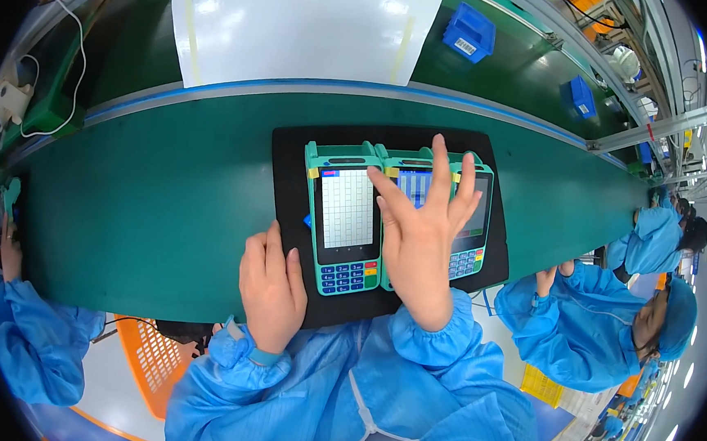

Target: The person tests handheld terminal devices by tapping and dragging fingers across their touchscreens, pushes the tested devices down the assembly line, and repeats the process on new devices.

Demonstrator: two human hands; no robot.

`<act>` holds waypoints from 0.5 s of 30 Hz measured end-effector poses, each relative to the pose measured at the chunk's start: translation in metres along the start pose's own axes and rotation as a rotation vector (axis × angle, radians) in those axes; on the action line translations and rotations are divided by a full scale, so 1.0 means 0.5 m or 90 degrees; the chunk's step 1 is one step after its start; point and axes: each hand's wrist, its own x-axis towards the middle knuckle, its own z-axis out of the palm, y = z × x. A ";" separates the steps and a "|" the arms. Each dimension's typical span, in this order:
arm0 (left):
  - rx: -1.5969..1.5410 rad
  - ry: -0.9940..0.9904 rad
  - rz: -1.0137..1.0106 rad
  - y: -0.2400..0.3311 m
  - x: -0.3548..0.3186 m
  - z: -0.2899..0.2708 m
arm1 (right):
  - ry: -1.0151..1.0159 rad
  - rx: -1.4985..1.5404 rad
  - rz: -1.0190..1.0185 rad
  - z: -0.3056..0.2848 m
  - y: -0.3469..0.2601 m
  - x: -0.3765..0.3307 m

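Note:
Three green card payment terminals stand side by side on a black mat (292, 163). The left terminal (346, 216) has a lit screen with a white grid above its coloured keypad. My right hand (426, 242) is over the middle terminal (409, 182), fingers spread, covering most of it. Its index fingertip is at the upper right of the left terminal's screen; touching or just above, I cannot tell. The right terminal (466, 264) shows a greyish screen, partly behind my fingers. My left hand (272, 293) lies with straight fingers at the mat's left edge, holding nothing.
The green worktable (166, 199) runs left and right. Beyond its metal rail lie a white sheet (301, 28) and blue bins (469, 32). People in blue smocks sit at the right (584, 319) and left (34, 329). An orange basket (151, 354) stands below the near edge.

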 end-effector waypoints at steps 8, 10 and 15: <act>0.005 -0.018 -0.014 -0.009 0.003 -0.001 | -0.095 -0.007 -0.034 -0.020 0.008 -0.091; 0.005 -0.018 -0.014 -0.004 0.004 -0.001 | -0.123 0.006 -0.032 -0.028 0.010 -0.121; 0.014 -0.009 -0.001 -0.003 0.007 0.000 | -0.118 0.031 -0.020 -0.032 0.009 -0.130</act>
